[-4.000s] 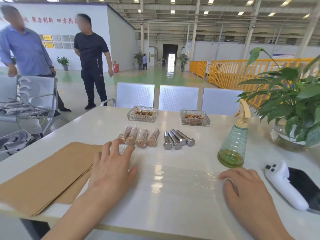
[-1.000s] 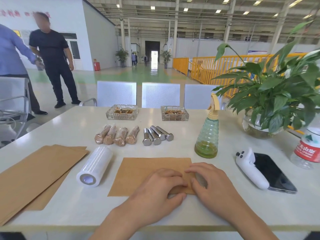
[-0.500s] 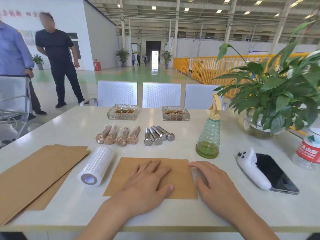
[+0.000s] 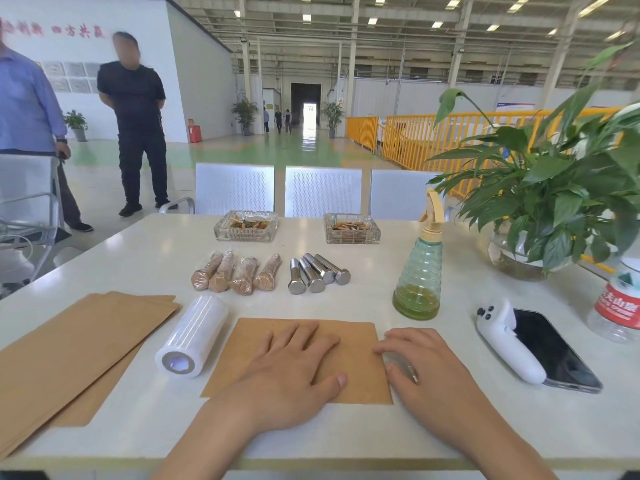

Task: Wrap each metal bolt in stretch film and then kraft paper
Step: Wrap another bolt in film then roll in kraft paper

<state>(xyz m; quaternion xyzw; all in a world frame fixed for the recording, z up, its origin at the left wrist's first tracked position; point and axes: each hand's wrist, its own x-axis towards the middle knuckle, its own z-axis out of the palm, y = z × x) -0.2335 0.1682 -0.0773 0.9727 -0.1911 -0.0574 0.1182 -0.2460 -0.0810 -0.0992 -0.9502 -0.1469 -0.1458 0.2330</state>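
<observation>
A single kraft paper sheet (image 4: 346, 334) lies flat in front of me on the white table (image 4: 145, 258). My left hand (image 4: 291, 368) rests flat on it, fingers spread. My right hand (image 4: 436, 372) arches over a shiny film-wrapped bolt (image 4: 403, 368) at the sheet's right edge, thumb and fingers on either side of it. Behind the sheet lie several bare metal bolts (image 4: 317, 273) and, to their left, several bolts wrapped in kraft paper (image 4: 239, 273). A roll of stretch film (image 4: 194, 336) lies left of the sheet, beside a stack of kraft sheets (image 4: 69, 348).
A green spray bottle (image 4: 419, 278), a white controller (image 4: 502, 337) on a phone (image 4: 554, 351), a water bottle (image 4: 620, 306) and a potted plant (image 4: 554, 188) stand on the right. Two glass ashtrays (image 4: 246, 226) sit at the back. Two people stand far left.
Four seconds ago my hands pressed on stretch film. One second ago both worked at the kraft sheet's near edge. Since then my left hand has spread flat on the sheet.
</observation>
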